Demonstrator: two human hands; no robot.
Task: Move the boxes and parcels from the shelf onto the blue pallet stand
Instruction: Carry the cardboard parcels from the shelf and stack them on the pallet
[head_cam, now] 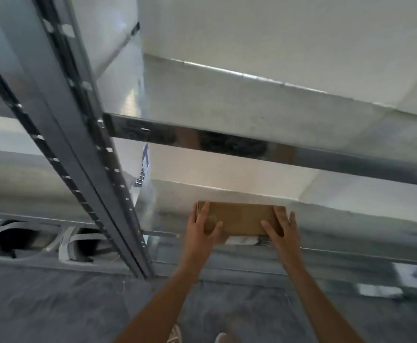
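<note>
Gripping flat brown cardboard box (239, 217) at both short ends: left hand (206, 230), right hand (280, 227), fingers spread on box. Looks light, stiff; hold ends.

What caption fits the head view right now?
Both hands, left hand and right hand, grip a brown cardboard box at a metal shelf.

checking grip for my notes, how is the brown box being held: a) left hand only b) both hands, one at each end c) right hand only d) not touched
b, the left hand and right hand each grip an end of the brown box.
</note>
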